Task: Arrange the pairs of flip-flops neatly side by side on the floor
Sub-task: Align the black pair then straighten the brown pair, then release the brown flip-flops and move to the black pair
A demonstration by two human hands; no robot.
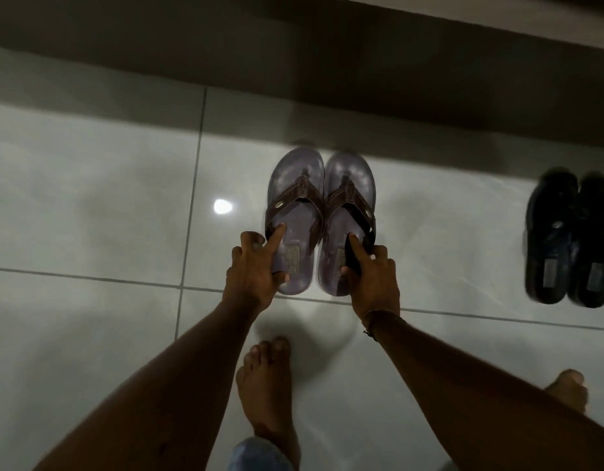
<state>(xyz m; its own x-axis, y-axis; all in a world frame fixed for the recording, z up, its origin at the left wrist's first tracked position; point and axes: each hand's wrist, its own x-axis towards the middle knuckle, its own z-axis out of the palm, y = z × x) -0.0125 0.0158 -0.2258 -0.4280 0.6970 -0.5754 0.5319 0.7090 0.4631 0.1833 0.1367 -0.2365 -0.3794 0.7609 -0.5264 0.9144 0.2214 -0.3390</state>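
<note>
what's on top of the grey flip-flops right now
Brown straps cross each grey flip-flop. The left hand and right hand grip the heels, forefingers on the footbeds. The heel edges beneath the palms are hidden.

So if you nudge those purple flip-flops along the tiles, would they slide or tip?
Probably slide: the floor looks glossy. The purple flip-flops have flat, broad soles, so tipping seems unlikely. They look light: the left hand and right hand each grip one by the heel.

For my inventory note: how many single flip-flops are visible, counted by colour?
Purple flip-flops with brown straps: 2, one held in the left hand, one in the right hand
Black flip-flops: 2, on the floor
Total: 4
</note>
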